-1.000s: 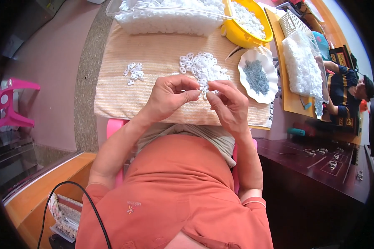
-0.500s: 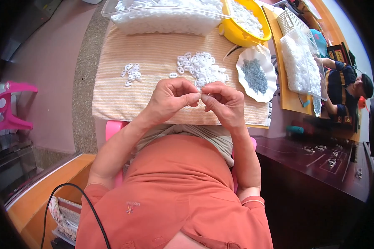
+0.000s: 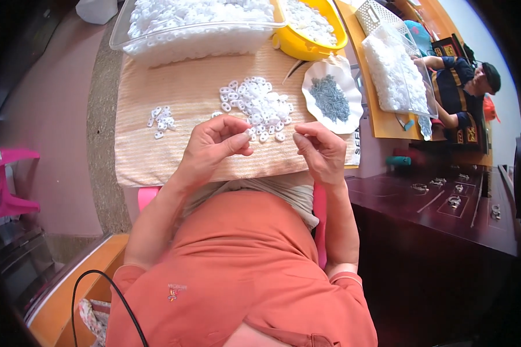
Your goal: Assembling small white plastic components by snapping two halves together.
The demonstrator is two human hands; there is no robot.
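My left hand [image 3: 211, 144] is closed in a pinch, with a small white plastic piece [image 3: 249, 133] at its fingertips. Apart from it on the right, my right hand [image 3: 323, 151] is also pinched closed; whatever lies between those fingertips is too small to make out. Just beyond both hands is a heap of white two-holed plastic pieces [image 3: 257, 101]. A smaller group of the same pieces [image 3: 165, 120] lies to the left. Right of the heap, a white scalloped dish [image 3: 353, 114] holds many small grey, slender parts [image 3: 331, 99].
A clear bin [image 3: 197, 49] full of white pieces stands at the far edge of the striped cloth [image 3: 147, 156], beside a yellow basin [image 3: 309, 52]. On the right, a co-worker [image 3: 457, 81] sits by another clear bin [image 3: 393, 75]. A pink stool [image 3: 8, 185] stands far left.
My hands, which met at the fingertips, have come apart, the left one toward the left with the white piece. The whole view has shifted, so the table sits further left and lower.
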